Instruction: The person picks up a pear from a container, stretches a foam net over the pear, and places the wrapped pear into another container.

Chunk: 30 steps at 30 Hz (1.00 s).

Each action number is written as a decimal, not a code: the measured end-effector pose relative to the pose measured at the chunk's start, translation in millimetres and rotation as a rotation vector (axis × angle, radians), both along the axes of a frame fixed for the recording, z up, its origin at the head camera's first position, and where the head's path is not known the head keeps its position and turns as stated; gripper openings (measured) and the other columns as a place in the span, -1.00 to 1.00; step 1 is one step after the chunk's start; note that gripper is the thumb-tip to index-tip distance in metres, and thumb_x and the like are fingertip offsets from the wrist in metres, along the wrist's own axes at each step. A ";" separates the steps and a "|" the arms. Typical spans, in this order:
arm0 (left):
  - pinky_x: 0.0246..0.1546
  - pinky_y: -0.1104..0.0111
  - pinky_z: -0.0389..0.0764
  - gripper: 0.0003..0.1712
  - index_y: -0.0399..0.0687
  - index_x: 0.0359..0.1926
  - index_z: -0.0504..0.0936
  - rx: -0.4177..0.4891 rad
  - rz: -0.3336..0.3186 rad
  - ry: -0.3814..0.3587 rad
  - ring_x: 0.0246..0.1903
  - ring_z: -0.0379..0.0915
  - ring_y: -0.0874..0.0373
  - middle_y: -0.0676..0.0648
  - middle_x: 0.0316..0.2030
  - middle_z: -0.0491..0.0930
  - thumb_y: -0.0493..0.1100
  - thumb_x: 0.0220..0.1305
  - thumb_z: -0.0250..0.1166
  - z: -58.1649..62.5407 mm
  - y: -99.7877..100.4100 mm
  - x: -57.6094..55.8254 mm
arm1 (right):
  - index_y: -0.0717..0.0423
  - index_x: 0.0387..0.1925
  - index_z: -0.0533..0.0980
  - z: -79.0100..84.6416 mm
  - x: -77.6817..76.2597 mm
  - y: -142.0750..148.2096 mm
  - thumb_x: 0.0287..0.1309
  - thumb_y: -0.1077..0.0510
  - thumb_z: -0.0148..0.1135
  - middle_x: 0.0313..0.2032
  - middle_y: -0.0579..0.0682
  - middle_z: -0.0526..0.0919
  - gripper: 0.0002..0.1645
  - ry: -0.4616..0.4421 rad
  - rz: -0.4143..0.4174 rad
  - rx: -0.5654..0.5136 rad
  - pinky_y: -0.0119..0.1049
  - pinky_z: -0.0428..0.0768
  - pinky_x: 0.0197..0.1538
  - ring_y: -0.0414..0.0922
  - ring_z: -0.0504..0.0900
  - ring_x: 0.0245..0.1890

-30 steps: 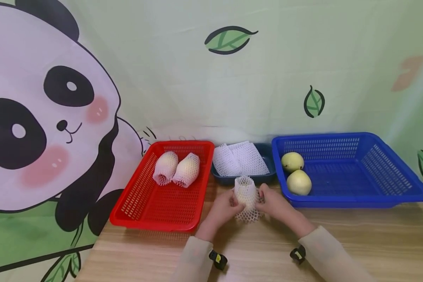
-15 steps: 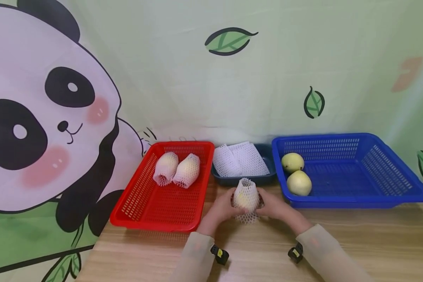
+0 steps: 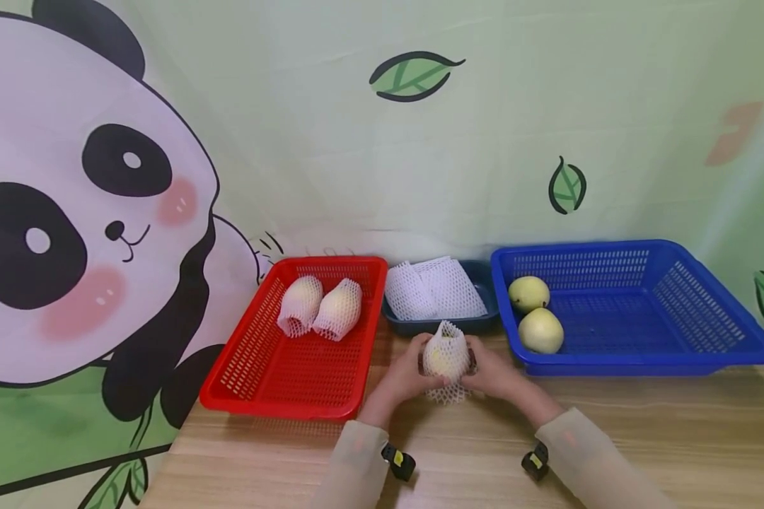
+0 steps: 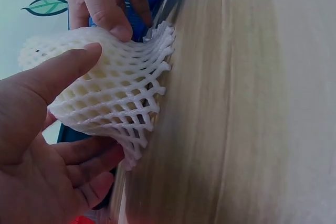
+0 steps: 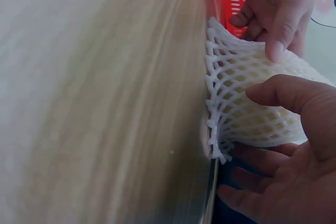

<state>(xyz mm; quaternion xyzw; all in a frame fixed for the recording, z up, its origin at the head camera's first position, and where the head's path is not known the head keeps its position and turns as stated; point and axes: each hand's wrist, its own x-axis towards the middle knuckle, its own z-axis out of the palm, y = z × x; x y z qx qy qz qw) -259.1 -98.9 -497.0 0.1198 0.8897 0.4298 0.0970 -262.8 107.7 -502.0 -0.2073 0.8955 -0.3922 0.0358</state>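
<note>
A pale yellow pear [image 3: 444,363] sits inside a white foam net sleeve [image 4: 123,85], upright over the table in front of the dark tray. My left hand [image 3: 406,373] grips its left side, thumb across the near face and fingers curled behind. From the right, my right hand [image 3: 489,369] holds it the same way, its thumb [image 5: 278,90] pressed on the netting. The sleeve's lower edge flares out at the tabletop, and its top narrows above the fruit. The far-side fingers are partly hidden by the wrapped pear in the head view.
At left, a red basket [image 3: 280,406] holds two net-wrapped pears [image 3: 337,309]. A dark teal tray [image 3: 414,326] with flat foam sleeves [image 3: 448,286] stands behind the hands. The blue basket [image 3: 617,364] at right contains two bare pears [image 3: 540,330]. A printed cloth [image 3: 484,141] hangs behind.
Both hands have shifted from the sleeve's lower part to wrap round the pear's sides. The sleeve's top has narrowed and the pear shows more clearly through the net. The baskets stay put.
</note>
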 end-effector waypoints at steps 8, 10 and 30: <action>0.36 -0.09 0.50 -0.06 -0.09 0.41 0.14 0.099 -0.010 0.035 0.17 0.49 -0.19 -0.33 0.29 0.46 -0.24 0.15 0.52 -1.7 0.6 3.6 | 0.47 0.30 0.18 3.5 -0.6 -1.9 -0.02 0.37 0.42 0.24 0.53 0.47 -0.12 -0.004 0.008 -0.081 0.24 0.52 0.32 0.34 0.55 0.22; 0.38 -0.08 0.48 -0.07 -0.10 0.41 0.14 0.139 -0.012 0.042 0.22 0.46 -0.20 -0.32 0.31 0.43 -0.26 0.16 0.51 -0.3 1.1 3.3 | 0.46 0.31 0.15 5.2 -1.2 -1.9 0.01 0.38 0.39 0.25 0.54 0.45 -0.12 -0.017 0.009 -0.104 0.24 0.52 0.31 0.36 0.55 0.22; 0.37 -0.13 0.47 -0.09 -0.19 0.50 0.22 0.282 0.119 -0.017 0.24 0.44 -0.17 -0.30 0.36 0.44 -0.05 0.23 0.41 0.9 14.0 -2.0 | 0.58 0.48 -0.07 12.2 15.2 10.8 0.33 0.29 0.22 0.39 0.62 0.25 -0.07 -0.236 0.037 -0.380 0.17 0.54 0.34 0.44 0.41 0.36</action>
